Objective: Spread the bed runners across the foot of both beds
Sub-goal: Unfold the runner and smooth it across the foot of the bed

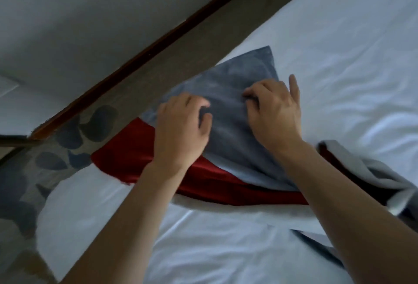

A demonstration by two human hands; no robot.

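Both hands [228, 114] on folded runner [230, 129]

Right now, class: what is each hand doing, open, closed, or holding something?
Left hand: fingers curled, gripping the grey-blue bed runner.
Right hand: pinching the same runner, index finger sticking out.

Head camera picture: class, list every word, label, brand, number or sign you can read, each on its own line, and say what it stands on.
None: no writing, label, number or sign shows anywhere.
The grey and red bed runner, gripped by the left hand and right hand, is plain.
The white bed sheet is plain.
The carpet bears only dark blotches.
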